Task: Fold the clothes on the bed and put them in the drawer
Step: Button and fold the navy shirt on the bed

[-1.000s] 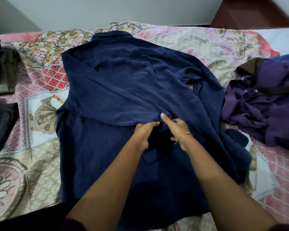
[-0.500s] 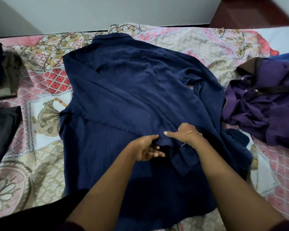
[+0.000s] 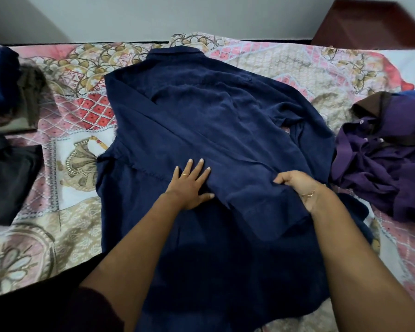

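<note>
The navy shirt (image 3: 213, 140) lies spread across the middle of the bed (image 3: 58, 221), collar toward the far wall, 1 sleeve folded diagonally over the body. The left hand (image 3: 189, 185) rests flat on the shirt near that sleeve's lower edge, fingers straight and spread, holding nothing; a ring shows on 1 finger. The right hand (image 3: 297, 185) has its fingers curled, pinching a fold of shirt fabric at the right side; a thin bracelet sits at the wrist. Both forearms reach over the shirt's lower half and hide part of it. Just right of the shirt, a rumpled purple garment (image 3: 388, 164) lies in a heap, close to the right hand. At the left edge sit a folded stack (image 3: 7, 92) of blue and olive cloth and, nearer, a black garment (image 3: 7, 180), both apart from the shirt. A dark wooden unit (image 3: 369, 22) stands beyond the far right corner of the bed; whether it holds a drawer I cannot tell.
</note>
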